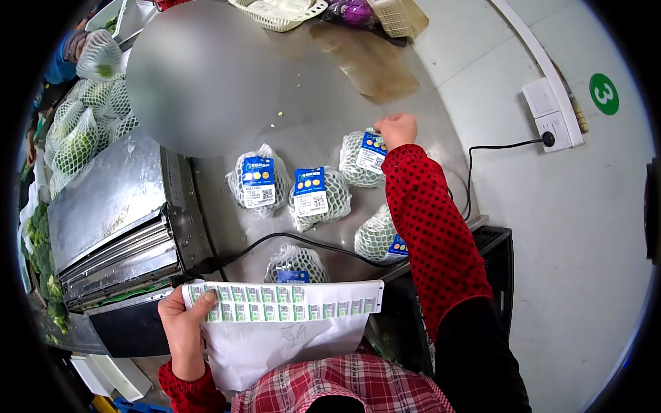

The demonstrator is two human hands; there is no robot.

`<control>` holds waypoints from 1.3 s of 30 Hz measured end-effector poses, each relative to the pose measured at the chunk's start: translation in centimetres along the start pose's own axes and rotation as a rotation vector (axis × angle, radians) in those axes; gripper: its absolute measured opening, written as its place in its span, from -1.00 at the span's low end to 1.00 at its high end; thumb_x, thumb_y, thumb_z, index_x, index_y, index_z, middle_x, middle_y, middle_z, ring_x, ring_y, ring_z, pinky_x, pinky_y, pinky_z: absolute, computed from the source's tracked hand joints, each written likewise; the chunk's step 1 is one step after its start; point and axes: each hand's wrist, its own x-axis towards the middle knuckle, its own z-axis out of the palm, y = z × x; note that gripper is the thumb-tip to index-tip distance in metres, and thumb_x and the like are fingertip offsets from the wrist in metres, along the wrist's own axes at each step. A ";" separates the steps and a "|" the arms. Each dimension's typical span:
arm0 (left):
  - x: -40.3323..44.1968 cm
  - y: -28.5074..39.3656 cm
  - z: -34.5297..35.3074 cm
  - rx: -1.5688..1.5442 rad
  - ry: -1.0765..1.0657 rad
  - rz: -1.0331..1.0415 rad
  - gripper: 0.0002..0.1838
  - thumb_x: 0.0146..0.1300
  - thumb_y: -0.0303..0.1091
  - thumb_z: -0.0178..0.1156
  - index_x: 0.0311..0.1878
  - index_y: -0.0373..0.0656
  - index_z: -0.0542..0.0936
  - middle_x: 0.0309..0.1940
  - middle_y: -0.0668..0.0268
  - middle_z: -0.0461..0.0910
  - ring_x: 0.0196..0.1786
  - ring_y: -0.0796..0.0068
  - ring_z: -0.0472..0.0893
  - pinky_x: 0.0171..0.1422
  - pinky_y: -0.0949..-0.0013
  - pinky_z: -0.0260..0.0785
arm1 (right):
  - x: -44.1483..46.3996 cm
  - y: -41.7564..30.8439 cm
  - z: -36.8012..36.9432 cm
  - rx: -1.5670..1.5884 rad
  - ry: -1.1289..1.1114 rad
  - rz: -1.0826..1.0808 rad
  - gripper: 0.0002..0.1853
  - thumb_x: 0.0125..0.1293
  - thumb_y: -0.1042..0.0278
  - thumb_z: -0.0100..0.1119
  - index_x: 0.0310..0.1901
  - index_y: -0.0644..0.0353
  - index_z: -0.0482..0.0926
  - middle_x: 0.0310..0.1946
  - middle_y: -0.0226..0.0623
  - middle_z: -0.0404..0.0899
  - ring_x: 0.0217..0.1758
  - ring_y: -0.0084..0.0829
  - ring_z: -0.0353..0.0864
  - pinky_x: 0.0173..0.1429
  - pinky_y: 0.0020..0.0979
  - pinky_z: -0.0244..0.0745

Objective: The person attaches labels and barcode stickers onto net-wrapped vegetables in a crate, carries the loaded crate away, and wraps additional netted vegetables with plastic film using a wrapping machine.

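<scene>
My left hand [184,329] grips the left end of a white sheet of small green-and-white stickers [275,303], with the thumb on top. Part of the sheet's lower row has no stickers at its left or upper right stretch that I can make out clearly. My right hand [397,131] is closed in a pinch at the top edge of a blue-and-white label on a net-wrapped vegetable [359,168]; its fingertips hide whatever is between them. Left of it lie two more labelled net-wrapped vegetables [270,199] [334,196]. Another net-wrapped vegetable [375,237] sits beneath my right forearm.
A metal machine [110,199] stands at left, its black cable [303,237] crossing the steel table [310,89]. More netted vegetables [76,141] and broccoli [40,241] lie farther left. A white basket [279,17] is at the back; a wall socket [553,131] is at right.
</scene>
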 end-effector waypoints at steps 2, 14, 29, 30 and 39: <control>0.2 0.4 0.2 0.013 0.015 -0.029 -0.89 0.14 -0.54 0.38 -0.29 -0.36 0.66 -0.46 0.32 0.68 -0.45 0.66 0.55 -0.30 0.54 0.39 | 0.5 0.8 0.5 -0.349 -0.099 -0.118 -0.79 -0.14 0.37 0.39 -0.45 0.29 0.68 -0.42 -0.02 0.69 -0.32 -0.03 0.70 -0.23 -0.19 0.55; 0.1 1.0 -0.3 -0.090 -0.025 -0.043 -0.90 0.16 -0.54 0.37 -0.29 -0.35 0.66 -0.45 0.30 0.69 -0.45 0.69 0.58 -0.32 0.56 0.41 | -11.7 -8.0 4.1 0.062 -0.627 0.123 -0.54 -0.08 0.57 0.45 -0.08 0.49 0.55 -0.30 -0.06 0.64 -0.38 -0.33 0.67 -0.40 -0.39 0.55; 0.3 -0.8 -1.9 -0.302 -0.094 -0.038 -0.93 0.16 -0.59 0.34 -0.28 -0.34 0.67 -0.41 0.25 0.71 -0.40 0.65 0.61 -0.26 0.53 0.47 | -10.4 -7.7 9.0 -0.631 -0.639 -0.102 -0.77 -0.13 0.46 0.44 -0.41 0.43 0.67 -0.45 0.01 0.68 -0.42 -0.14 0.69 -0.24 -0.27 0.60; 0.3 -0.9 -2.0 -0.299 -0.100 -0.038 -0.93 0.16 -0.59 0.35 -0.28 -0.34 0.67 -0.41 0.25 0.71 -0.40 0.65 0.61 -0.26 0.52 0.47 | -10.8 -8.1 9.0 -0.831 -0.633 -0.151 -0.71 -0.09 0.43 0.45 -0.30 0.40 0.69 -0.35 0.03 0.70 -0.31 -0.09 0.72 -0.15 -0.24 0.62; -0.5 -0.9 -3.5 -0.307 -0.067 -0.011 -0.89 0.14 -0.57 0.37 -0.26 -0.34 0.67 -0.41 0.25 0.71 -0.40 0.65 0.60 -0.25 0.51 0.46 | -9.9 -8.3 10.9 -0.956 -0.500 -0.313 -0.43 0.05 0.41 0.41 0.13 0.35 0.47 -0.14 0.02 0.65 -0.03 -0.13 0.68 0.00 -0.23 0.60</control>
